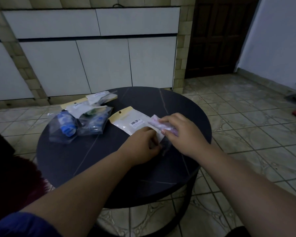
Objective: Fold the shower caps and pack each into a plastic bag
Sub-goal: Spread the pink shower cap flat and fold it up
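A flat plastic bag (130, 121) with a cream header and a barcode label lies in the middle of the round dark table (96, 159). My right hand (181, 132) grips a folded pale pink shower cap (155, 123) at the bag's near right end. My left hand (143, 144) pinches the bag's open edge just beside it. Whether the cap's tip is inside the bag is hidden by my fingers.
A pile of packed bags (85, 120) with blue and green caps lies on the table's left side, with more header bags behind it. White cabinets (99, 65) stand behind the table. Tiled floor surrounds it; a dark door (217, 36) is at the back right.
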